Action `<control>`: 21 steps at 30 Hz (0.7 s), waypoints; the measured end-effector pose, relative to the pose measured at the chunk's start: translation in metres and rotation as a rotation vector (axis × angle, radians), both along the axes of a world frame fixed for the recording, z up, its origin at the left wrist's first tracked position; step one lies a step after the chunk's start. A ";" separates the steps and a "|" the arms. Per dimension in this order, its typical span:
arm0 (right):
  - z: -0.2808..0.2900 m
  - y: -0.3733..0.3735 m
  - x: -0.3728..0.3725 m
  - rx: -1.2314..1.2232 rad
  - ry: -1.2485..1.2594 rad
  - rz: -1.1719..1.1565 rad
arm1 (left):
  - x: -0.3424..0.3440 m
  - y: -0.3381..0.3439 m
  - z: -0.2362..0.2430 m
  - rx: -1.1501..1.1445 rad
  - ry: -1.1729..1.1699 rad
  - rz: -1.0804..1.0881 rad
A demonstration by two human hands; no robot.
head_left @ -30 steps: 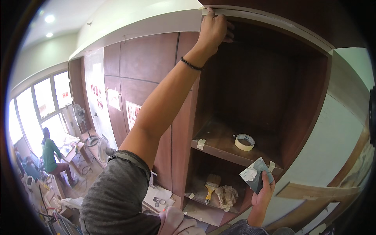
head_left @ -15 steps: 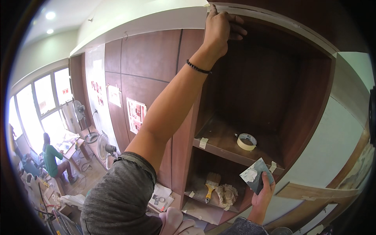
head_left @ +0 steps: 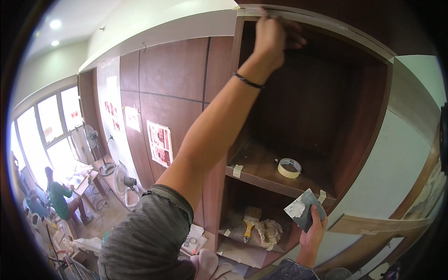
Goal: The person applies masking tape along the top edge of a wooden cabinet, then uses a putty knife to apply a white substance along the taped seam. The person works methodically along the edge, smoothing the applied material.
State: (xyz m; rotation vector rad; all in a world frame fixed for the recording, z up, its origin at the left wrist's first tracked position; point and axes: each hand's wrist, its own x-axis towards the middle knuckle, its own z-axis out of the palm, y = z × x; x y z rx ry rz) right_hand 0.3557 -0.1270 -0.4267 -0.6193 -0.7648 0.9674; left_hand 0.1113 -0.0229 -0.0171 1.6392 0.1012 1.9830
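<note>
My left hand (head_left: 275, 35) reaches up to the upper front edge of the open cabinet. One finger points up against the pale tape strip (head_left: 322, 29) along that edge. The other fingers are apart and somewhat blurred, and I see nothing held in them. At the lower right, my right hand (head_left: 313, 233) grips a flat grey-blue square putty plate (head_left: 305, 215) by its side, thumb on top. A smear of white putty (head_left: 297, 209) lies on the plate. The plate is in front of the cabinet's middle shelf (head_left: 261, 177).
A masking tape roll (head_left: 289, 168) lies on the middle shelf. Below it are a yellow-handled paintbrush (head_left: 251, 223) and a crumpled rag (head_left: 269, 233). Wood panels (head_left: 175, 65) line the wall to the left. Two fans (head_left: 122, 179) and a seated person (head_left: 60, 198) are farther back.
My left hand has slid to the right along the cabinet's upper edge. The view has shifted slightly. My right hand keeps its hold on the putty plate.
</note>
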 end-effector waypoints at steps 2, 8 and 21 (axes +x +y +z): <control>-0.004 0.001 0.005 0.008 -0.019 0.046 | 0.028 -0.005 -0.003 0.053 0.033 -0.098; -0.008 -0.002 0.011 -0.011 -0.028 0.053 | 0.013 -0.011 -0.016 0.137 -0.026 -0.045; 0.014 -0.021 0.003 -0.038 0.036 0.000 | -0.035 -0.007 0.003 0.032 -0.147 0.003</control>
